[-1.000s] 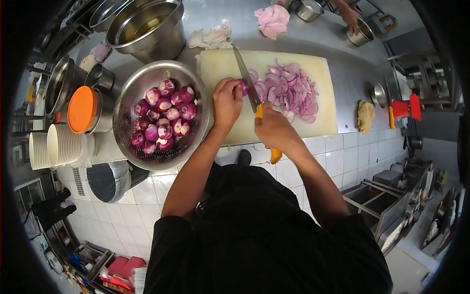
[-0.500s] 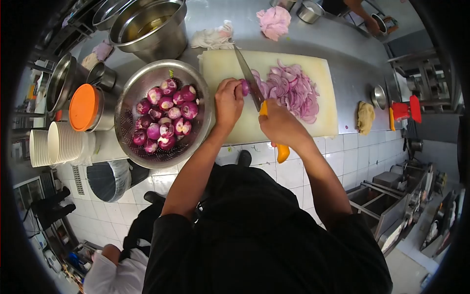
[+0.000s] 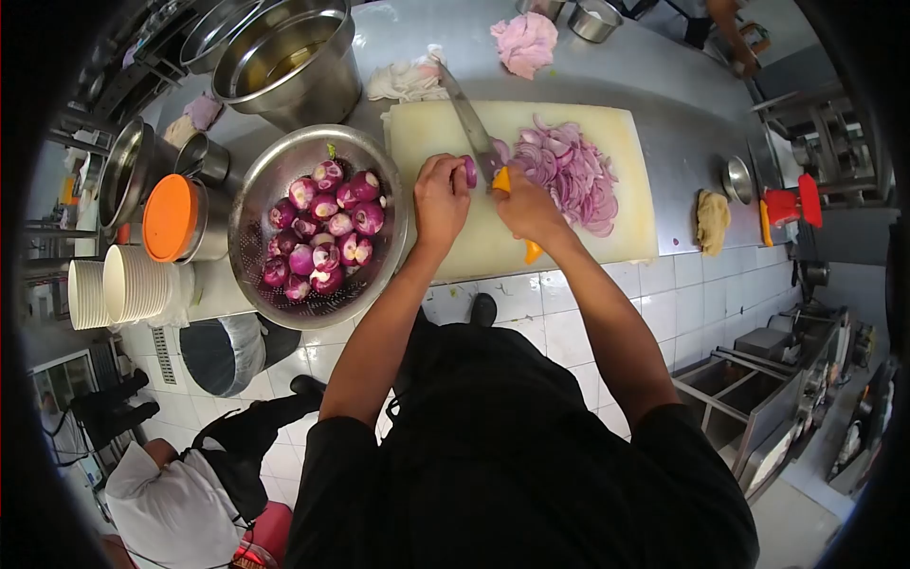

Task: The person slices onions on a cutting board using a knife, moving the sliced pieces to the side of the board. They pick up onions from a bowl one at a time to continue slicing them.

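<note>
My left hand [image 3: 442, 201] is closed on a piece of red onion [image 3: 469, 171] on the pale cutting board [image 3: 427, 128]. In my right hand [image 3: 527, 207] is the yellow-orange handle of a long kitchen knife [image 3: 464, 111]. Its blade points away and to the left, over the board, a little right of the onion piece. A pile of sliced red onion [image 3: 573, 180] lies on the right half of the board. To the left of my left hand, a perforated steel colander [image 3: 248, 185] holds several peeled red onions [image 3: 325, 223].
Behind the colander stands a deep steel pot [image 3: 322, 90]. Crumpled cloths [image 3: 526, 45] lie along the steel table [image 3: 417, 33]. At left are an orange lid [image 3: 171, 218] and stacked bowls [image 3: 133, 284]. Another person [image 3: 180, 503] is at lower left.
The knife has moved left and its blade now sits apart from the sliced pile, near the held onion. The person at lower left has come further into view.
</note>
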{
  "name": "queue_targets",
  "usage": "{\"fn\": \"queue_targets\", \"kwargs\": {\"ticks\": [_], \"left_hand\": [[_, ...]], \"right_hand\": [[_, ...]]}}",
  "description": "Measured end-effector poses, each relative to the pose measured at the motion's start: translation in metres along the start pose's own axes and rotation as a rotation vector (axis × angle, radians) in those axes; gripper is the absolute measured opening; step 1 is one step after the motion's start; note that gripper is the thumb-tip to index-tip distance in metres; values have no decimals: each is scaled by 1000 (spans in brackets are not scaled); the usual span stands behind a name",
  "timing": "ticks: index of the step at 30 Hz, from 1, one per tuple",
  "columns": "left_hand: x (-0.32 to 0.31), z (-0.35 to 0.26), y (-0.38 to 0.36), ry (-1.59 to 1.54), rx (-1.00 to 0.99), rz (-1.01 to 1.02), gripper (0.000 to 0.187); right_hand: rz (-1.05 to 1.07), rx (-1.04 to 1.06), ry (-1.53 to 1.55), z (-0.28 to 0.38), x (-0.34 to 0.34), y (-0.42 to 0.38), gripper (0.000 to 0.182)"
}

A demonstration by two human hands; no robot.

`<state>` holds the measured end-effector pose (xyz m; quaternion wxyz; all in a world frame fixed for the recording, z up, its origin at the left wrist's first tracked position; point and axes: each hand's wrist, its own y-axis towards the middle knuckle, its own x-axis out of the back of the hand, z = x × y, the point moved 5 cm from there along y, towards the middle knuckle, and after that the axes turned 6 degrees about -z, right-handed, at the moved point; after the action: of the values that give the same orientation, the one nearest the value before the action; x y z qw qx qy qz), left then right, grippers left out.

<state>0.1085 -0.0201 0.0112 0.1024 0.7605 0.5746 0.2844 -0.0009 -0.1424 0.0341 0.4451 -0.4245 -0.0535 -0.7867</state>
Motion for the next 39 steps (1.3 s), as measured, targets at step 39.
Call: {"fn": "queue_targets", "kwargs": {"ticks": [39], "left_hand": [[-8, 29, -9, -279, 402, 23, 14]], "right_hand": [[185, -56, 50, 45, 21, -31, 37]]}}
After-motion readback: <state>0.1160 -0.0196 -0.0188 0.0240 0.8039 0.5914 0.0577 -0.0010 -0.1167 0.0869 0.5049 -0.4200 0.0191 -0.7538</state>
